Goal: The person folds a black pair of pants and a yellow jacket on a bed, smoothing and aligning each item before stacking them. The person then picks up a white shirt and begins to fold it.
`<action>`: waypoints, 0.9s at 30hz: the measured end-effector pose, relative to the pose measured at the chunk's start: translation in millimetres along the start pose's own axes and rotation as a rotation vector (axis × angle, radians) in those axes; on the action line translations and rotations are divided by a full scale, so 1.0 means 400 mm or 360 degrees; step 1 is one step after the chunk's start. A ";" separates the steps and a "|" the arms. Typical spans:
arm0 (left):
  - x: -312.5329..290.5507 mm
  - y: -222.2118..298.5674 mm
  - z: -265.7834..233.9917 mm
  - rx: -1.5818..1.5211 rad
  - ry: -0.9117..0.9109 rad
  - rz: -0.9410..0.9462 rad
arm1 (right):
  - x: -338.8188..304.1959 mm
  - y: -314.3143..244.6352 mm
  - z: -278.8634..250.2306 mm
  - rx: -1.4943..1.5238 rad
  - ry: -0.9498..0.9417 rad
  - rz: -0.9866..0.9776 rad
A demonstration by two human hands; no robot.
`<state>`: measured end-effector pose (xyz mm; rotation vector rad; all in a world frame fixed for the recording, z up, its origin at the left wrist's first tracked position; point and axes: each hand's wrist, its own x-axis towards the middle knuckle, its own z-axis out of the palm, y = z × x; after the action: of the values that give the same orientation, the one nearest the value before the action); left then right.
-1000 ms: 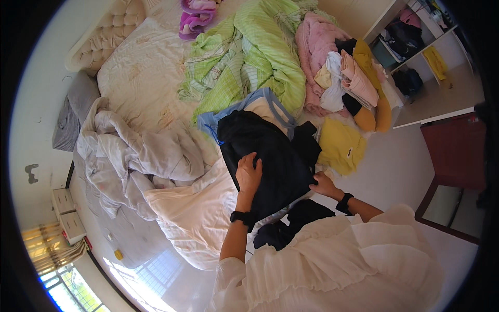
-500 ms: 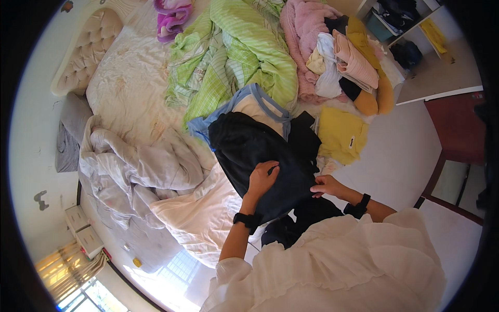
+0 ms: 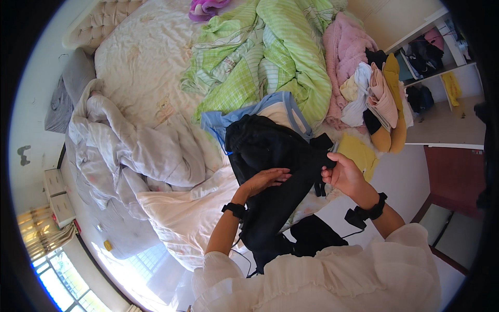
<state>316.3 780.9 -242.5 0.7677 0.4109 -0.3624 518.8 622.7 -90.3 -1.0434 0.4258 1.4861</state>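
Observation:
A pair of black trousers [image 3: 265,151] lies over the edge of the bed, its legs hanging down towards me. My right hand [image 3: 345,178] pinches the side edge of the trousers between thumb and fingers and holds it up a little. Across the middle of the cloth rests my left hand [image 3: 265,181], palm down with the fingers stretched out. Under the trousers' upper end is a blue-edged cream garment [image 3: 275,110]. A folded yellow garment [image 3: 358,153] lies just beyond my right hand, partly hidden by it.
Green checked bedding [image 3: 291,52] is heaped at the far side, beside a pink fleece blanket [image 3: 345,47] and folded clothes [image 3: 382,99]. A grey quilt [image 3: 140,151] and a pale pink sheet [image 3: 192,213] lie to the left. An open shelf unit [image 3: 447,125] stands at right.
My right hand has moved up and now lifts the trousers' side edge. My left hand has flattened on the cloth. The view has shifted, and more of the hanging legs shows.

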 end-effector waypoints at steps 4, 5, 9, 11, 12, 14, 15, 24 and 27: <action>-0.063 -0.022 -0.085 -0.0146 0.0080 -0.0046 | 0.168 -0.066 0.076 0.0125 -0.0019 -0.0224; -0.085 -0.038 -0.105 -0.0160 0.0201 -0.0101 | 0.213 -0.073 0.096 0.0173 -0.0021 -0.0270; -0.195 -0.166 -0.158 0.0511 0.0751 0.0526 | 0.352 -0.070 0.165 0.0240 0.0042 -0.0344; -0.186 -0.214 -0.172 -0.0664 0.0352 0.0846 | 0.435 -0.059 0.201 0.0296 0.0131 -0.0404; -0.183 -0.230 -0.175 -0.1170 0.0212 0.0888 | 0.474 -0.055 0.216 0.0338 0.0152 -0.0436; -0.166 -0.237 -0.177 -0.1311 0.0531 0.0685 | 0.549 -0.049 0.236 0.0263 0.0187 -0.0528; -0.161 -0.234 -0.172 -0.1434 0.0497 0.0841 | 0.581 -0.045 0.235 0.0229 0.0194 -0.0572; -0.140 -0.131 -0.015 0.0160 0.1638 0.0621 | 0.650 -0.033 0.210 0.0030 0.0276 -0.0663; -0.125 -0.110 0.000 -0.0172 0.1928 0.0832 | 0.536 0.026 0.245 -0.0962 0.0152 -0.1482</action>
<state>253.3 759.8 -244.2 0.8928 1.3079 0.6728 498.8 824.0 -211.9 -1.5038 -0.4529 0.7084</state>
